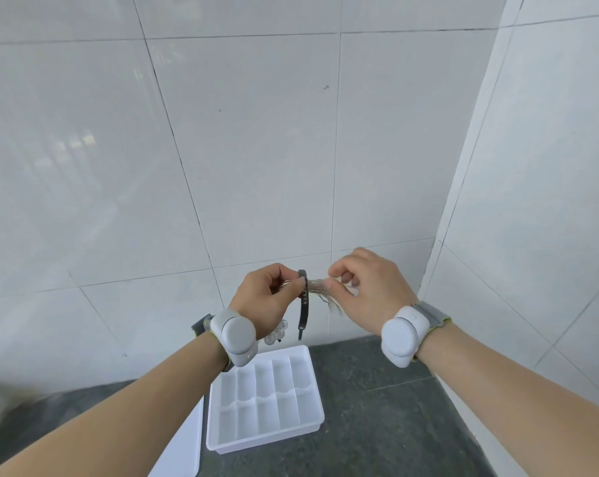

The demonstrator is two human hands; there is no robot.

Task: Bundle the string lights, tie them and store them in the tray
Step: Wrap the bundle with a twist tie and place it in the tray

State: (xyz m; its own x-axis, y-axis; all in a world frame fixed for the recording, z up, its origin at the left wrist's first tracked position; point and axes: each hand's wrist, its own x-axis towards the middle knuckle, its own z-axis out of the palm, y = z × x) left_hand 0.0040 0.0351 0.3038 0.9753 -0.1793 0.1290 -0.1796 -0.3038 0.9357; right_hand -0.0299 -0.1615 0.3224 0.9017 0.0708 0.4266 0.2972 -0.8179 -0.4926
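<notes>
Holding the string lights [317, 285] as a gathered bundle between my hands, bundling looks done and tying half-finished. My left hand [267, 297] grips the wires with the dark strap [304, 304] dangling toward six o'clock; my right hand [363, 287] pinches the strands at three o'clock. The white tray [219, 438] waits at six o'clock, nothing stored.

Head camera looks forward and down, close above the counter [377, 425].

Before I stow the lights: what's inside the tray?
The tray shows only bare white compartments. The left wrist covers its far-left corner, so that part stays unseen.
</notes>
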